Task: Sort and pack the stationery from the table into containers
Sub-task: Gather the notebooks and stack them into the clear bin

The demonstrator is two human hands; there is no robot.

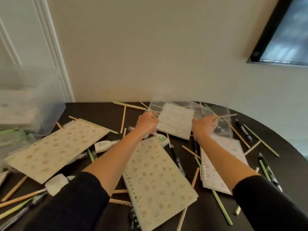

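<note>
Both my hands reach to the far middle of the dark round table [208, 219]. My left hand [146, 122] and my right hand [205, 125] each grip one side of a clear plastic container [176, 101], which is blurred and lifted a little above the table. Through it I see a small pale notebook [175, 121] lying flat. Three larger spiral notebooks with a pastel print lie nearer: one at the left [56, 149], one in the middle [158, 182], one at the right [220, 164]. Several wooden and green pencils [123, 120] and black pens [244, 130] are scattered all over.
A large clear storage bin [30, 104] stands at the table's left edge, with a bag of green items [11, 139] in front of it. White glue tubes [104, 145] and erasers [56, 184] lie between the notebooks. A wall stands close behind the table.
</note>
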